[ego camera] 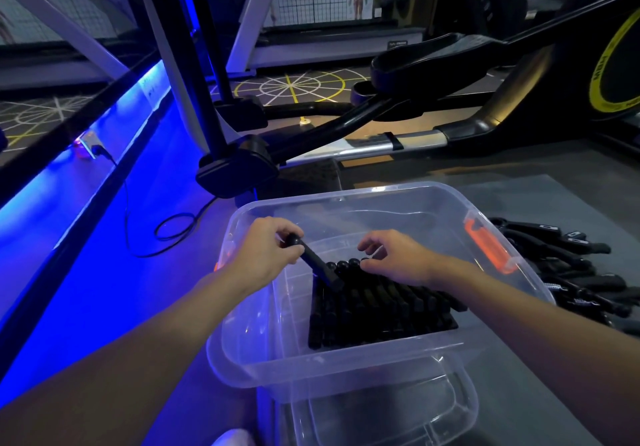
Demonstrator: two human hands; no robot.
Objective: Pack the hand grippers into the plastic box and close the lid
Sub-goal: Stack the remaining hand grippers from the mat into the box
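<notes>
A clear plastic box [346,366] sits open on a grey mat [536,203], an orange latch [488,246] on its right rim. Inside, against the near wall and toward the right side, a row of black hand grippers [374,310] lies packed side by side, their rounded ends pointing to the far wall. The left hand [266,255] reaches over the box's left rim, its fingers and thumb curled tightly round the top handle of one gripper [320,269]. That gripper is tilted, its lower end down at the left end of the row. The right hand [398,258] hovers inside the box above the row's far ends, fingers loosely bent and thumb close to the rounded tips. Whether it pinches one of them or only touches them cannot be told. Just beyond the box's right wall, a loose pile of grippers [571,272] lies on the mat. A clear lid [381,411] lies flat at the near side of the box, partly beneath it. Left of the box a black cable [166,234] loops across a blue-lit floor. Behind the box stands a dark exercise machine [450,57].
</notes>
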